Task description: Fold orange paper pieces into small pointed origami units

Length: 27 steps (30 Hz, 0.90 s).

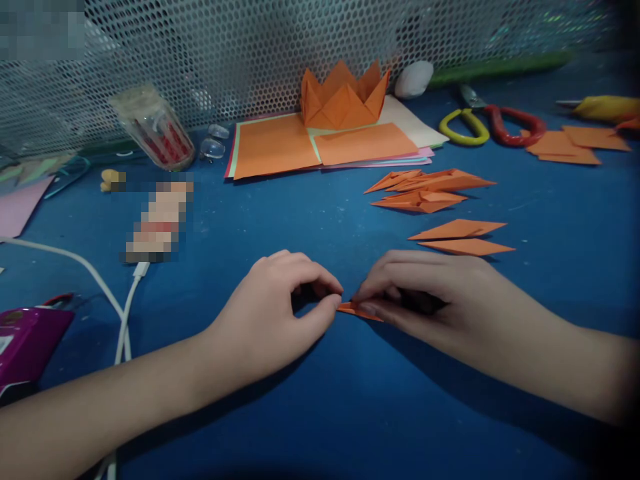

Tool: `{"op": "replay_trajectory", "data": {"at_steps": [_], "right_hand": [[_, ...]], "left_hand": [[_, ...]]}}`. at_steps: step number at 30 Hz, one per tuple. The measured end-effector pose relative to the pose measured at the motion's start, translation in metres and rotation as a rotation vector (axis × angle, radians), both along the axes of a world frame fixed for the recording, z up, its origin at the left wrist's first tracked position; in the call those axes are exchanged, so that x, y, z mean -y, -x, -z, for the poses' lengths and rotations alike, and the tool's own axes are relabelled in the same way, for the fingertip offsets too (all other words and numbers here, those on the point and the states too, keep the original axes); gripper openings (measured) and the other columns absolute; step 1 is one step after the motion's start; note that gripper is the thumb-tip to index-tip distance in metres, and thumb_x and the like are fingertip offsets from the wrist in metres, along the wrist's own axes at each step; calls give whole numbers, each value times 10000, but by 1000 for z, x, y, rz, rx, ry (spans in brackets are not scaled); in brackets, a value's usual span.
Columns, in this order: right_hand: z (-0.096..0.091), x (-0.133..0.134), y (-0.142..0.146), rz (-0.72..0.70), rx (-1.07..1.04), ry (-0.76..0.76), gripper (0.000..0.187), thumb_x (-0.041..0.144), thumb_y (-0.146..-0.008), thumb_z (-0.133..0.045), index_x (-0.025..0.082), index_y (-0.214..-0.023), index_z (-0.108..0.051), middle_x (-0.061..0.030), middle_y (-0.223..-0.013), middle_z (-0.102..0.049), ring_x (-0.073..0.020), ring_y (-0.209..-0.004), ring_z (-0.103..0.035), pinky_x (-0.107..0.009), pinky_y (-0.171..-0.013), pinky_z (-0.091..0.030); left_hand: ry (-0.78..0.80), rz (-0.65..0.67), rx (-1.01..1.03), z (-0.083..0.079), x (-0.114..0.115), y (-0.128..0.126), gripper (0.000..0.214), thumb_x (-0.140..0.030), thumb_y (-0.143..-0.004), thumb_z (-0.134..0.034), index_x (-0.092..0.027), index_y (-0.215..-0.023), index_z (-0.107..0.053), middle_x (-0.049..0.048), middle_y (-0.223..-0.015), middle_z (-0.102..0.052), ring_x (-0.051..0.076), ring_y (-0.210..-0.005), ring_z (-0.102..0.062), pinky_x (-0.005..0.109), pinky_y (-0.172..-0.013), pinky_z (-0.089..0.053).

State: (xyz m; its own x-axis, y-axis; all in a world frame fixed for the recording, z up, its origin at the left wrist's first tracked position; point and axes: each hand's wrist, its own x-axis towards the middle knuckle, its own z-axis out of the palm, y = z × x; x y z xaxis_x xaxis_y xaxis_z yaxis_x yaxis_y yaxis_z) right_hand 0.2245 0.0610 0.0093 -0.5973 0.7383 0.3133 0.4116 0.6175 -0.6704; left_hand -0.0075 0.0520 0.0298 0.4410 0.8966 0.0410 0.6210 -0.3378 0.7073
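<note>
Both my hands rest on the blue table [320, 413] and meet over a small folded orange paper piece [356, 311]. My left hand [280, 310] is curled, its thumb and forefinger pinching the piece's left tip. My right hand [415, 297] lies over the rest of the piece with its fingers pressed together on it, so most of the paper is hidden. Only a narrow orange point shows between the two hands.
Several folded orange pointed pieces [430, 190] lie beyond my right hand, two flat ones [463, 237] nearer. An orange paper crown [344, 97] sits on a stack of coloured sheets [280, 147]. Scissors [493, 123], a clear jar [155, 130], a white cable [125, 313] and a magenta packet [25, 340] lie around.
</note>
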Motion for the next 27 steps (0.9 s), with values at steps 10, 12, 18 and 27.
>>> {"op": "replay_trajectory", "data": {"at_steps": [10, 12, 18, 27], "right_hand": [[-1, -3, 2, 29, -39, 202, 211, 363, -982, -671, 249, -824, -754, 5, -717, -701, -115, -588, -606, -234, -516, -429], [-1, -2, 2, 41, -29, 210, 215, 375, -976, -693, 251, -809, -746, 14, -681, -669, -113, -556, -566, -242, -491, -399], [-1, -3, 1, 6, -27, 146, 172, 317, -972, -688, 242, -835, -759, 26, -675, -652, -96, -546, -560, -219, -497, -423], [-5, -6, -3, -46, 50, 93, 264, 260, -999, -576, 249, -964, -837, -24, -854, -772, -120, -646, -704, -227, -583, -524]], "left_hand": [[66, 43, -114, -3, 1, -5, 157, -131, -934, -655, -207, -806, -705, -39, -804, -674, 176, -834, -614, 374, -815, -365], [56, 53, -118, -2, 2, -4, 162, -144, -956, -646, -211, -823, -709, -40, -808, -674, 176, -833, -616, 373, -813, -356], [-30, 38, -108, 2, 4, -6, 174, -135, -941, -634, -216, -806, -709, -53, -757, -655, 151, -725, -580, 353, -755, -337], [-121, 32, -153, 3, 5, -9, 155, -82, -863, -653, -201, -763, -665, -57, -701, -617, 134, -672, -564, 312, -710, -379]]}}
